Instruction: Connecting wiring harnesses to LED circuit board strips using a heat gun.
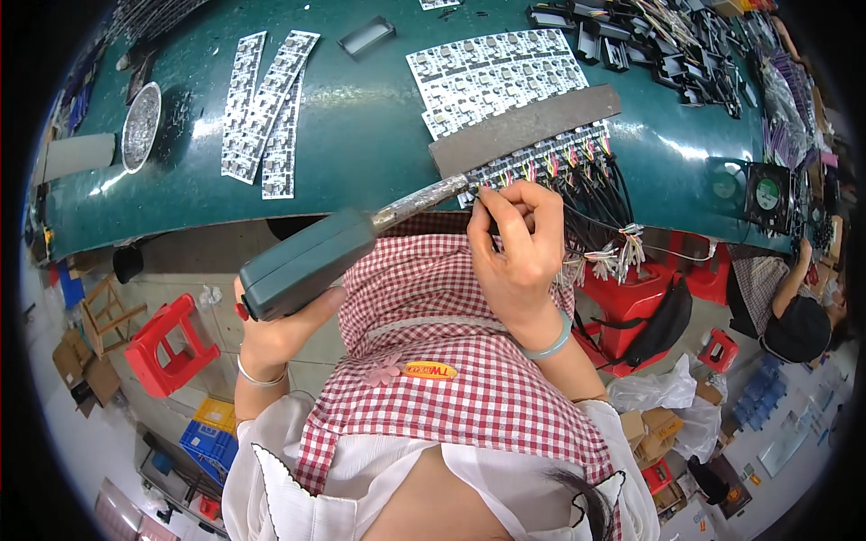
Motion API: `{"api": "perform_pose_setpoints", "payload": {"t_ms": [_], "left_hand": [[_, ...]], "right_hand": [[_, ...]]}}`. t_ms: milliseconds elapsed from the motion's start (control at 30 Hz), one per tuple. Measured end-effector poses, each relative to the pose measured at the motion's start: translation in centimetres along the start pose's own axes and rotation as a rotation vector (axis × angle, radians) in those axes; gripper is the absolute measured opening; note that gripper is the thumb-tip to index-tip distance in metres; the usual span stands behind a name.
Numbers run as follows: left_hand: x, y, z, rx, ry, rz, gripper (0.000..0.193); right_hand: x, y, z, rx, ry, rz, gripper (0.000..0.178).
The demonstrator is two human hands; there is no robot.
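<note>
My left hand (280,341) is wrapped round the dark green body of a soldering gun (311,261). Its metal barrel points right and up, and the tip reaches the left end of a strip of small circuit boards (532,166) at the table's near edge. There my right hand (521,248) pinches a thin black cable, mostly hidden by the fingers, close to the tip. Black cables (606,194) with red, yellow and white wire ends run from the strip over the edge. A flat grey-brown bar (528,128) lies along the strip, partly over a white circuit board sheet (496,77).
Loose white board strips (262,108) lie on the green table (361,117) at the left, near a round metal dish (142,128). Black plastic housings (613,50) are heaped at the back right. A small fan (769,198) stands at the right edge. Red stools (171,347) flank me; another person (798,316) sits at right.
</note>
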State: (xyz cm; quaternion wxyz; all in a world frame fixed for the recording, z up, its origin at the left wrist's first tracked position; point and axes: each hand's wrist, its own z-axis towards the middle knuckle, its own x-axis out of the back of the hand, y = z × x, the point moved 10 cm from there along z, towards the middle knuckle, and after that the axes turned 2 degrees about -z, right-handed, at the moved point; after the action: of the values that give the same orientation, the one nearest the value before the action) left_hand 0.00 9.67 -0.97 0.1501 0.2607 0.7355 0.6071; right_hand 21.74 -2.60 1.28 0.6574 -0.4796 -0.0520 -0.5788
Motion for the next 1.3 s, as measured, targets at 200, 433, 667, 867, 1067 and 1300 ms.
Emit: {"api": "perform_pose_setpoints", "payload": {"t_ms": [200,433,667,867,1067,1300], "left_hand": [[-0.3,0.0,0.4,-0.032,-0.016,0.019,0.028],[-0.9,0.8,0.7,-0.095,-0.051,0.149,0.027],[-1.4,2.3,0.4,-0.307,-0.085,0.378,0.03],[-1.6,2.0,1.5,-0.103,-0.112,0.155,0.028],[0.3,1.7,0.7,-0.141,-0.054,0.178,0.037],[4.7,2.0,-0.4,-0.106,0.214,-0.153,0.066]], "right_hand": [[0.1,0.0,0.1,0.003,0.006,0.01,0.03],[0.0,0.2,0.0,-0.007,0.004,0.021,0.029],[0.0,0.2,0.1,-0.009,-0.008,0.022,0.03],[0.0,0.1,0.1,-0.002,-0.005,0.014,0.03],[0.1,0.2,0.1,-0.006,-0.007,0.011,0.03],[0.1,0.1,0.3,0.006,-0.004,0.012,0.029]]}}
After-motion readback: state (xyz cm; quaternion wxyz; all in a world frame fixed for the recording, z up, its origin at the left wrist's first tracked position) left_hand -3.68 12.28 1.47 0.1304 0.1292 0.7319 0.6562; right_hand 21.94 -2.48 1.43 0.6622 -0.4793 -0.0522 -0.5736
